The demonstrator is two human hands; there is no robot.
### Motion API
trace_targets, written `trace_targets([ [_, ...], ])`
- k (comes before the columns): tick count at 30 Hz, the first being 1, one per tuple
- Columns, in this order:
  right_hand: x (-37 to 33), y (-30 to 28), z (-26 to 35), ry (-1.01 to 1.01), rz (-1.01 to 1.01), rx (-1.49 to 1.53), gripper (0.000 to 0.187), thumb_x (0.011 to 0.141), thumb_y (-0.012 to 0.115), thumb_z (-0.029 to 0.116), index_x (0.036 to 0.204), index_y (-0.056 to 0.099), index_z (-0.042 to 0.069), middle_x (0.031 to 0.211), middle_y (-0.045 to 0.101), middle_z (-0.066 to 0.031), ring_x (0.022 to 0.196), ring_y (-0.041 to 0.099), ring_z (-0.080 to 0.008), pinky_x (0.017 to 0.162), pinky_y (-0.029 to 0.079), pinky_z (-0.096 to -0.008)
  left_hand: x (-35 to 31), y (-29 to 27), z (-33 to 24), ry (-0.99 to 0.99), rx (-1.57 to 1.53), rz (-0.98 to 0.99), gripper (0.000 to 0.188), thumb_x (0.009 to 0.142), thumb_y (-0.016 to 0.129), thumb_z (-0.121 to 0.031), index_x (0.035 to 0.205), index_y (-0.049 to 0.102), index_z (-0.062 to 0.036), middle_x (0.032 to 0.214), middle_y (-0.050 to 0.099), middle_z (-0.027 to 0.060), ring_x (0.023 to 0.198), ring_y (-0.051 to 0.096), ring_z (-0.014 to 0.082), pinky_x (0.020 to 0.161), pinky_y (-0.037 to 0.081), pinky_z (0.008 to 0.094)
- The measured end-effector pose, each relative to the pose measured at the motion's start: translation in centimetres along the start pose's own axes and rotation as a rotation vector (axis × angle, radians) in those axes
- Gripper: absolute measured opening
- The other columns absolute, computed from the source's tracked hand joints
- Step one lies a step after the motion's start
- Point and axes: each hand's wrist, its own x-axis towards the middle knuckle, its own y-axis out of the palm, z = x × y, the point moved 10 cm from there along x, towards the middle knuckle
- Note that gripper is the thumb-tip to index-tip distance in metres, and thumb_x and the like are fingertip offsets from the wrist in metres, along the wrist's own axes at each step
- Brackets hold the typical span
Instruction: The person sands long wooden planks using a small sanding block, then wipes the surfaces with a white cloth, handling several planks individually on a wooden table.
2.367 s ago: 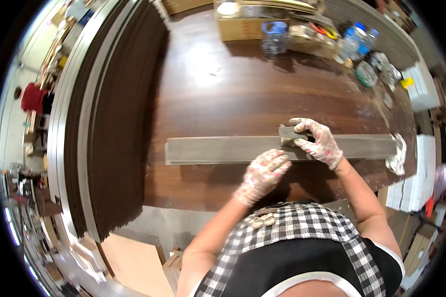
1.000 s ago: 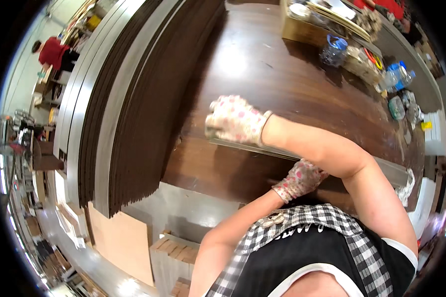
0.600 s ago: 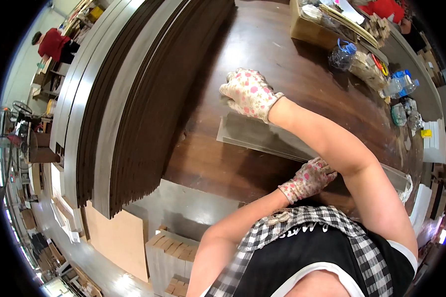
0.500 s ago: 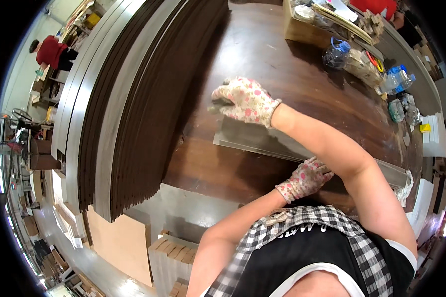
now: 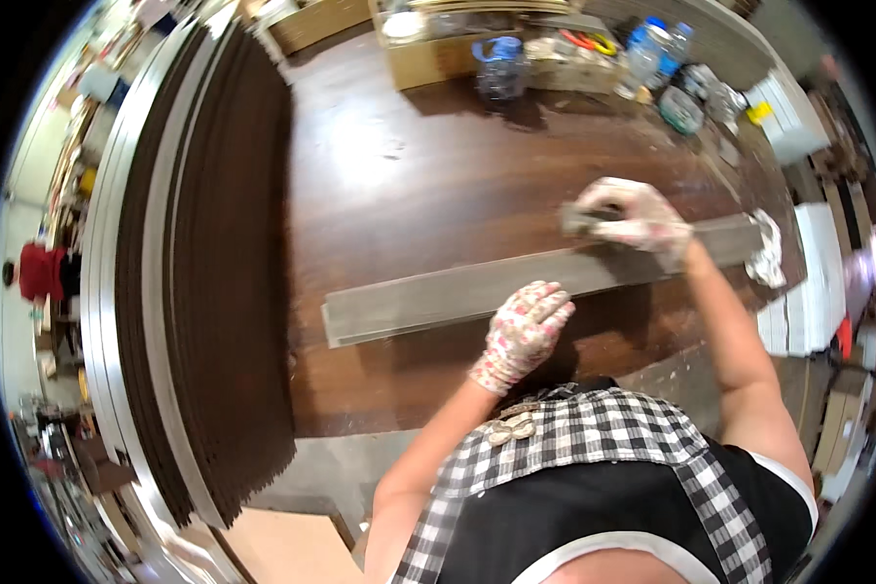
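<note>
A long, flat grey strip (image 5: 428, 300) lies across the brown table; a second edge shows beneath it at its left end. My left hand (image 5: 524, 336), in a floral glove, rests with its fingers stretched flat at the strip's near edge. Over the right half of the strip is my right hand (image 5: 642, 219), gloved alike, its fingers closed round a small grey block (image 5: 579, 220). The block's kind is blurred and partly covered by the fingers. A crumpled white cloth (image 5: 767, 251) sits at the strip's right end.
Tall rows of dark-edged panels (image 5: 229, 263) stand at the left of the brown tabletop (image 5: 360, 214). Along the far side are a cardboard box (image 5: 433, 60), a blue-capped jug (image 5: 501, 70) and several plastic bottles (image 5: 647, 58). White panels (image 5: 808, 273) stand beyond the right edge.
My right hand has moved from the strip's left end to its right half with the grey block. My left hand now shows uncovered by the right arm. The whole view has turned.
</note>
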Motion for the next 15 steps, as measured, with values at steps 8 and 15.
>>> trace_targets([
  [8,-1.9,1.9,1.6,-0.192,-0.121,-0.241,0.027,0.082,0.072,0.03,0.103,0.073,0.013,0.099,0.069,-0.0094,0.098,0.065,-0.0299,0.089,0.052,-0.0416,0.6,0.0,-0.7,-0.059,0.12,0.002,0.019,0.075,0.068,-0.001,0.091,0.073,-0.01,0.1,0.072,0.0063,0.1,0.068,0.0274,0.091,0.054,0.0433],
  [15,-11.3,-9.9,-5.1,0.129,-0.238,-0.322,0.025,0.081,0.066,0.031,0.099,0.076,0.017,0.104,0.072,-0.0097,0.099,0.067,-0.0261,0.088,0.053,-0.0407,4.6,3.1,-1.6,-0.195,0.213,0.084,0.045,0.075,0.08,-0.014,0.117,0.066,-0.0067,0.113,0.068,0.0123,0.114,0.061,0.0347,0.102,0.044,0.046],
])
